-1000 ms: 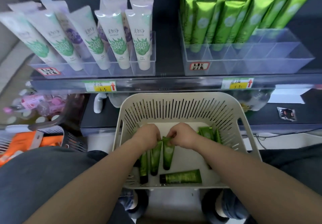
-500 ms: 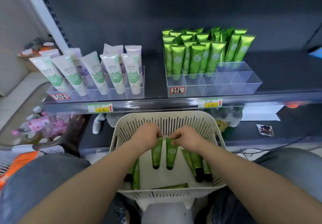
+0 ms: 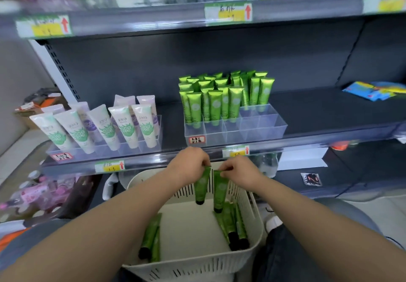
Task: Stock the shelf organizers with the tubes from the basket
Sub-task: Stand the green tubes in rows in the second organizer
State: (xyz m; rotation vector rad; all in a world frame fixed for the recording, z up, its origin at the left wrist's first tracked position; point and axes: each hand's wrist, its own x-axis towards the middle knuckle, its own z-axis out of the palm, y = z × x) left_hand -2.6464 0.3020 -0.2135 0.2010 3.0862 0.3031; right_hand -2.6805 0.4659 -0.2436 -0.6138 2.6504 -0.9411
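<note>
"Grips: doing what?"
"Your left hand [image 3: 189,164] is pinching the left tube [image 3: 201,188] by its crimp, your right hand [image 3: 240,172] the right tube [image 3: 219,195]; both are hanging cap-down over the basket [image 3: 197,267]."
"Step?"
"Carrying, I judge; next you're needing upright drops into empty cells of the organizer [image 3: 262,123]. Forearms are reaching forward."

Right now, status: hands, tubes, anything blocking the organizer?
Left hand pinches green tube by its crimp; right hand pinches second tube. Both hang caps down over basket. Nothing between them and clear organizer.
</note>
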